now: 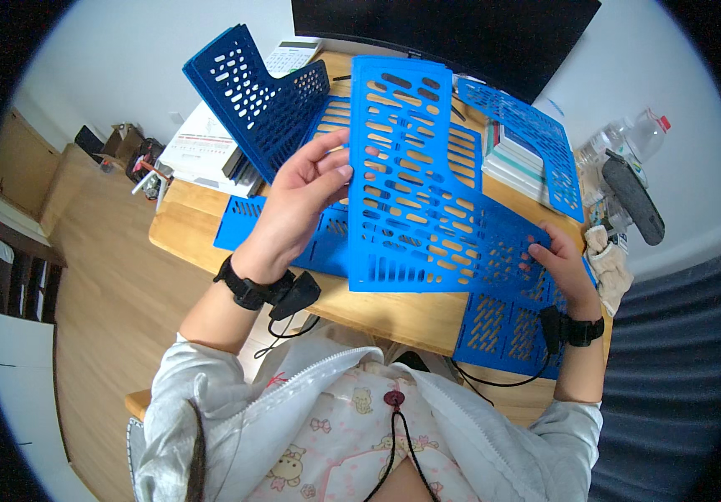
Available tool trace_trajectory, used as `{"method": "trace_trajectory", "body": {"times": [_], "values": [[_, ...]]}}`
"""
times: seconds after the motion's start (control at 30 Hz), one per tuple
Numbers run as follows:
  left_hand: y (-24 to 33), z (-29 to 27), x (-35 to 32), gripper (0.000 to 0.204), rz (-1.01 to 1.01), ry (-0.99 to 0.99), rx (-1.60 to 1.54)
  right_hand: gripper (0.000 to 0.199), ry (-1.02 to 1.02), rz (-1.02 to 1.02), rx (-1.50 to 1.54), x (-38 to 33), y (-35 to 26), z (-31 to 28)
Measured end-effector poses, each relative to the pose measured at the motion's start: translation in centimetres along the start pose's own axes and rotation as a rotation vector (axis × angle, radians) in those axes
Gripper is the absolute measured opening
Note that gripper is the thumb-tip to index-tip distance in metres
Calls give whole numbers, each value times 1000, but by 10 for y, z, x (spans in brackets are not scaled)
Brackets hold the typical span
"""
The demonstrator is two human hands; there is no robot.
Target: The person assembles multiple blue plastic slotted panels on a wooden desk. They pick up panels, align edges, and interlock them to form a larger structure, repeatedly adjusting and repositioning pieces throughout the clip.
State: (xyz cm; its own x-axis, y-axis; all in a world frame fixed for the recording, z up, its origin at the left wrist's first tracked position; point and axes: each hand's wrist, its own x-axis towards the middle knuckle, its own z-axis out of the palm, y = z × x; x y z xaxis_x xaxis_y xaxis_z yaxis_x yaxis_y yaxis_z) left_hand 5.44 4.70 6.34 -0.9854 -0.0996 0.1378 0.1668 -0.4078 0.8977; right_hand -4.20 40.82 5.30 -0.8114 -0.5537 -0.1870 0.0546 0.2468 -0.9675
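A blue perforated file-rack side panel (pixel 411 209) is held up in front of me, above the desk. My left hand (pixel 306 188) is closed on its left edge, fingers partly behind it. My right hand (pixel 563 263) grips its narrow right end, thumb on the near face. At the back left stand darker blue panels (pixel 243 92) of similar shape, set close together. Flat blue perforated panels (pixel 327 243) lie on the desk behind and below the held one. Another flat panel (pixel 503 330) is under my right forearm, at the desk's front edge.
A black monitor (pixel 452 33) stands at the back of the wooden desk (pixel 394 318). Books and papers (pixel 201 146) and a white calculator (pixel 292 55) sit at the left. More books (pixel 515 163), a blue panel (pixel 536 138) and clear bottles (pixel 646 134) are at the right.
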Motion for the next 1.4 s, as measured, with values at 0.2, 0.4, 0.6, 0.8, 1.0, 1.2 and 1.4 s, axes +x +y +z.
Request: {"method": "trace_trajectory", "body": {"times": [0.2, 0.4, 0.6, 0.8, 1.0, 1.2, 1.4], "values": [[-6, -2, -1, 46, 39, -35, 215, 24, -6, -32, -3, 1, 9, -10], [-12, -6, -1, 44, 48, -87, 272, 22, -18, -11, -23, -4, 15, -14], [-12, -5, -2, 34, 36, -97, 277, 25, -23, -9, -8, -6, 13, -13], [-11, -4, -3, 23, 29, -76, 328, 26, -3, 18, -14, -8, 12, -10], [-13, -4, -3, 21, 27, -80, 358, 25, -45, -10, -31, -6, 10, -11], [-15, -7, -1, 26, 30, -72, 388, 31, -3, -17, 8, -9, 10, -9], [-20, -8, 1, 49, 64, -97, 393, 37, 35, -17, 22, -9, 6, -6]]}}
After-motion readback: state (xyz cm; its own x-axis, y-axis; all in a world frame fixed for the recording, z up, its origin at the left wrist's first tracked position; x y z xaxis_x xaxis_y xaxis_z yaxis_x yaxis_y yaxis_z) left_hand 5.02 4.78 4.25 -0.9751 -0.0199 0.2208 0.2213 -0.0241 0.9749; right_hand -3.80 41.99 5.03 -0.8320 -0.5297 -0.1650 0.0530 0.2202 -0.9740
